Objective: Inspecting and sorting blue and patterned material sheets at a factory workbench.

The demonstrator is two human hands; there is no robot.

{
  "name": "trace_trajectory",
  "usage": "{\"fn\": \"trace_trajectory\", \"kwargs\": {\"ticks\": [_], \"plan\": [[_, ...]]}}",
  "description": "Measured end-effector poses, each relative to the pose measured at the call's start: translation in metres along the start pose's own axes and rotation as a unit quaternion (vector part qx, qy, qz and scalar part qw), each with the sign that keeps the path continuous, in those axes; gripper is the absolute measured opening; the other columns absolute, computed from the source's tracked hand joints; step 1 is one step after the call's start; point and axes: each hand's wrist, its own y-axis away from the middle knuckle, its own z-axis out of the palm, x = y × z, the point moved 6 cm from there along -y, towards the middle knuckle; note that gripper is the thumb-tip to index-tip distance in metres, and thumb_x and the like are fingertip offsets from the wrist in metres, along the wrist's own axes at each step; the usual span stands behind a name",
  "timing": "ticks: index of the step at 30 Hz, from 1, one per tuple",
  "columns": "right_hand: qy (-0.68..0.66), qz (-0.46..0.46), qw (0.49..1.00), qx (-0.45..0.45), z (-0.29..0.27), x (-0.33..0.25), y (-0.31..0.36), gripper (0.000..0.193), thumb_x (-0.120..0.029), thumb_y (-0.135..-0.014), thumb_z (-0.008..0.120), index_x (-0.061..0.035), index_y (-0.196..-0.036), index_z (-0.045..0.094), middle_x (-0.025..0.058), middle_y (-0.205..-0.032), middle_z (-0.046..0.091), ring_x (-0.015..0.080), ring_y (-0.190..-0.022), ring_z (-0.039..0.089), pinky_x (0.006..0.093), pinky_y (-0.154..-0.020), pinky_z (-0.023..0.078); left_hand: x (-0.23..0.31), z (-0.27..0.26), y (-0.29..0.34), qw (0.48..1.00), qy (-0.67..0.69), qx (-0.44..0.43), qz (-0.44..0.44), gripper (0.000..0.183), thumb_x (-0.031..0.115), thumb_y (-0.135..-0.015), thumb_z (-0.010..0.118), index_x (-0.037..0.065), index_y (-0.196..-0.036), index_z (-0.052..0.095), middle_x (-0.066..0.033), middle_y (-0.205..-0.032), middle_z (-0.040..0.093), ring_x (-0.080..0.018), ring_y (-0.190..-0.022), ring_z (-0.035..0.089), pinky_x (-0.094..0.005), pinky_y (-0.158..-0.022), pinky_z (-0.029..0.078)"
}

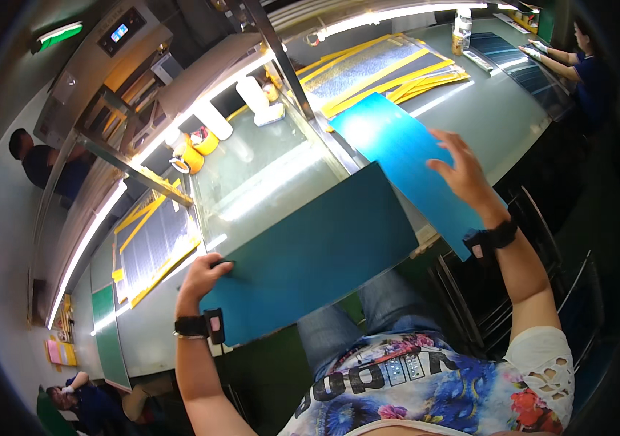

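The left hand (207, 275) clamps the dark blue sheet (310, 254), lower centre; the right hand (459, 174), fingers apart, is over the bright blue sheet (397, 145), right of centre, contact unclear. Handling seems midway, the dark sheet not yet released.

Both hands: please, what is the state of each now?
Left hand: closed, holding the dark sheet by its edge.
Right hand: open, by the bright blue sheet; contact unclear.
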Motion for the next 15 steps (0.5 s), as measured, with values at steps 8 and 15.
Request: {"fn": "trace_trajectory", "kwargs": {"ticks": [8, 15], "plan": [[-0.011, 0.474, 0.840, 0.263, -0.074, 0.226, 0.249, 0.036, -0.041, -0.084, 0.067, -0.0093, -0.084, 0.050, 0.0010, -0.076, 0.048, 0.0117, -0.072, 0.048, 0.0249, -0.064, 0.041, -0.015, 0.100, -0.060, 0.976, -0.207, 0.044, 0.059, 0.091, 0.059, -0.065, 0.073, 0.021, -0.140, 0.037, -0.0175, -0.150, 0.021, -0.0395, -0.138, 0.016, -0.0652, -0.102, 0.020], [-0.536, 0.542, 0.621, 0.184, -0.009, 0.190, 0.224, 0.039, -0.036, -0.088, 0.061, -0.0080, -0.115, 0.054, 0.0049, -0.109, 0.059, 0.0211, -0.099, 0.057, 0.0334, -0.086, 0.045, 0.061, 0.172, -0.010, 0.945, -0.286, -0.041, 0.151, 0.101, 0.069, -0.058, 0.069, 0.031, -0.144, 0.031, -0.0107, -0.153, 0.014, -0.0412, -0.140, 0.008, -0.0676, -0.103, 0.014]]}}
